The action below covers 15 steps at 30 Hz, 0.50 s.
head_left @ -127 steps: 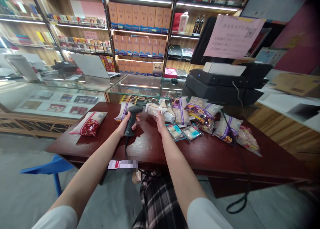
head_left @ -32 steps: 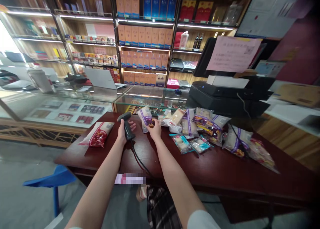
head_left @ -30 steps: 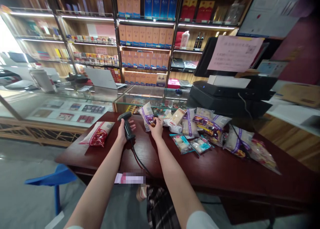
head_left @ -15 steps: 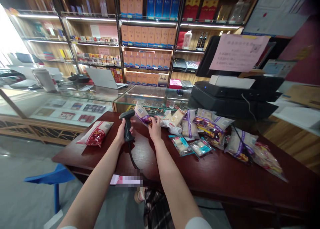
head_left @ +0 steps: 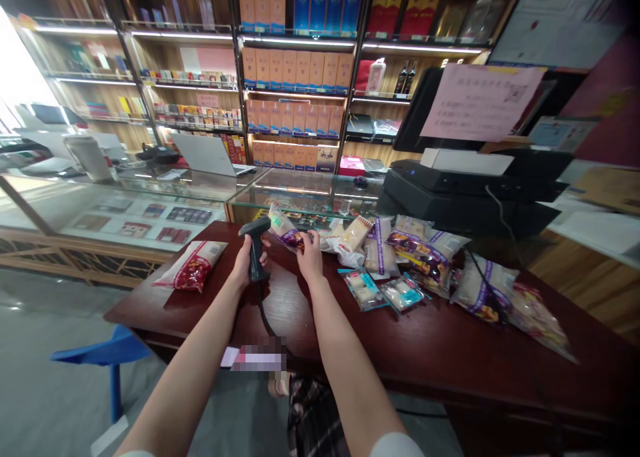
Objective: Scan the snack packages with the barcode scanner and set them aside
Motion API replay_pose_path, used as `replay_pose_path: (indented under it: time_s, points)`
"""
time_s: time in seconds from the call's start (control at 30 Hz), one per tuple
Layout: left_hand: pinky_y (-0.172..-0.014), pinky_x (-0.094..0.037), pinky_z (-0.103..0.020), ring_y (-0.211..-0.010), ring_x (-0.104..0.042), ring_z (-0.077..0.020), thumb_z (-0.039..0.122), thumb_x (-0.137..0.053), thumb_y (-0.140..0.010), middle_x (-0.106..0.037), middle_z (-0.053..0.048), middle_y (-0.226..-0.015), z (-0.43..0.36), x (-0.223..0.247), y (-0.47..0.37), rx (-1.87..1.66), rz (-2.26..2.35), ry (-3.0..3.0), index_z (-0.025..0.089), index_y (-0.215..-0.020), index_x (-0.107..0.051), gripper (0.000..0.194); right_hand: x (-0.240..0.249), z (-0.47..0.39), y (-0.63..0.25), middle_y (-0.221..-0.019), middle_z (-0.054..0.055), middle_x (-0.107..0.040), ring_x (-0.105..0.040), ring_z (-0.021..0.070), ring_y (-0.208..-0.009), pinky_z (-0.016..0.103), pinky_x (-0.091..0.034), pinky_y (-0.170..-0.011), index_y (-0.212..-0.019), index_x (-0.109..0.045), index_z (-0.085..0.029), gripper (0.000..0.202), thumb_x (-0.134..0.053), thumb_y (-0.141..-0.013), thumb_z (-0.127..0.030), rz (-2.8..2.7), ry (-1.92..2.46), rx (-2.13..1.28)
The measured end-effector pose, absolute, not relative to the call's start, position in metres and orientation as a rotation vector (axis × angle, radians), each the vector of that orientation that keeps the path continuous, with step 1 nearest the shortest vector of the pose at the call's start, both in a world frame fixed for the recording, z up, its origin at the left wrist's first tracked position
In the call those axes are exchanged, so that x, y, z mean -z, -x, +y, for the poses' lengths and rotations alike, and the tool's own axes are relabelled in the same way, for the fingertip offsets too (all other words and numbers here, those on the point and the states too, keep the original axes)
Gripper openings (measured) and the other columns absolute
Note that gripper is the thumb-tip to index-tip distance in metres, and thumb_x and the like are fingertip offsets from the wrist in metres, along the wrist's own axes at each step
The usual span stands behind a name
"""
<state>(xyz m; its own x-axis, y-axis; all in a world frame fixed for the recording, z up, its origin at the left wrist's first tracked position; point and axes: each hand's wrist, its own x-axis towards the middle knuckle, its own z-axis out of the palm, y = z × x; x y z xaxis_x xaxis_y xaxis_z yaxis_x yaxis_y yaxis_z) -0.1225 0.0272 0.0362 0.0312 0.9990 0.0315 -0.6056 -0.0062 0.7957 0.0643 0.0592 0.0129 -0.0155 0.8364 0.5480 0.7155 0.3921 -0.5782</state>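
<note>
My left hand (head_left: 243,262) is wrapped round the handle of a dark barcode scanner (head_left: 258,250), whose head points toward a purple and clear snack bag (head_left: 283,228). That bag is gripped at its right end by my right hand (head_left: 311,256), and a small greenish light spot shows on its upper part. Left of the scanner, a red and white bag (head_left: 194,265) lies on the dark red desk (head_left: 285,310). Close to the right of my right hand are a pale package (head_left: 357,233) and two small blue-edged packs (head_left: 364,289).
Several purple-banded bags (head_left: 423,254) lie on the desk's right half, before a black monitor and printer (head_left: 450,184). A glass display counter (head_left: 290,184) runs behind the desk. A blue stool (head_left: 107,349) stands at the lower left.
A greenish light spot now shows on the bag in my right hand. Both hands keep nearly the same place and hold, and the view has shifted very slightly.
</note>
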Motion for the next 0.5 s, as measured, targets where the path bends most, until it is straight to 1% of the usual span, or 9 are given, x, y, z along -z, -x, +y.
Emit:
replay_pose_path:
  time_s: [0.17,0.33,0.5]
  points:
    - [-0.039,-0.040,-0.020,-0.040,-0.043,-0.0072,0.058,-0.046,-0.092,-0.062,-0.004,-0.070,0.0245,-0.0367,0.1229,-1.410,0.685,-0.710,0.016,-0.108,-0.065,0.049,-0.0110,0.0609,-0.0643,-0.140,0.012,-0.039,-0.053,0.0246,-0.121,0.038,-0.050,-0.099,-0.128,-0.055,-0.022,0.050,-0.045,-0.081,-0.007,-1.746,1.345,-0.167]
    - [-0.038,-0.038,-0.020,-0.039,-0.042,-0.0080,0.062,-0.039,-0.092,-0.056,-0.003,-0.061,0.0249,-0.0378,0.1237,-1.375,0.688,-0.664,0.014,-0.106,-0.066,0.056,-0.0115,0.0613,-0.0646,-0.141,0.013,-0.037,-0.051,0.0241,-0.123,0.037,-0.048,-0.102,-0.130,-0.054,-0.021,0.052,-0.045,-0.080,-0.007,-1.769,1.352,-0.161]
    - [-0.037,-0.038,-0.020,-0.038,-0.041,-0.0060,0.059,-0.043,-0.093,-0.065,-0.005,-0.075,0.0252,-0.0400,0.1204,-1.418,0.654,-0.690,0.016,-0.109,-0.064,0.051,-0.0124,0.0608,-0.0648,-0.141,0.013,-0.038,-0.050,0.0240,-0.125,0.037,-0.047,-0.104,-0.132,-0.053,-0.020,0.054,-0.044,-0.080,-0.007,-1.771,1.376,-0.172]
